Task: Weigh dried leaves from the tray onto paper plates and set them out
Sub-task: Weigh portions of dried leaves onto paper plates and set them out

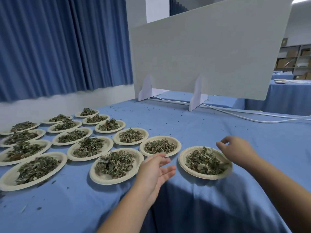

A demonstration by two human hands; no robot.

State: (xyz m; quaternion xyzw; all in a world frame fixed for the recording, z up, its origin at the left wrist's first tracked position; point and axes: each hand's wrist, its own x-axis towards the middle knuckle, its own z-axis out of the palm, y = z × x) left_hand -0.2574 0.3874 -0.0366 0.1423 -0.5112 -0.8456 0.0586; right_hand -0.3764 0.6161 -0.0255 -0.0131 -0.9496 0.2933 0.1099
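Several paper plates heaped with dried green leaves lie in rows on the blue tablecloth point(210, 132). The rightmost plate point(183, 163) of leaves sits near the table's front edge, between my hands. My left hand point(154, 170) hovers just left of it with fingers spread and straight, holding nothing. My right hand point(235, 151) is over that plate's far right rim, its fingers loosely curled with nothing visible in them. A neighbouring plate point(101, 178) lies left of my left hand. No tray or scale is in view.
A white standing partition board point(210, 52) on two feet point(196, 98) blocks the table's far side, with white cables point(252, 117) running behind it to the right. Leaf crumbs are scattered over the cloth. Blue curtains hang at left. Another blue-covered table point(286, 95) stands far right.
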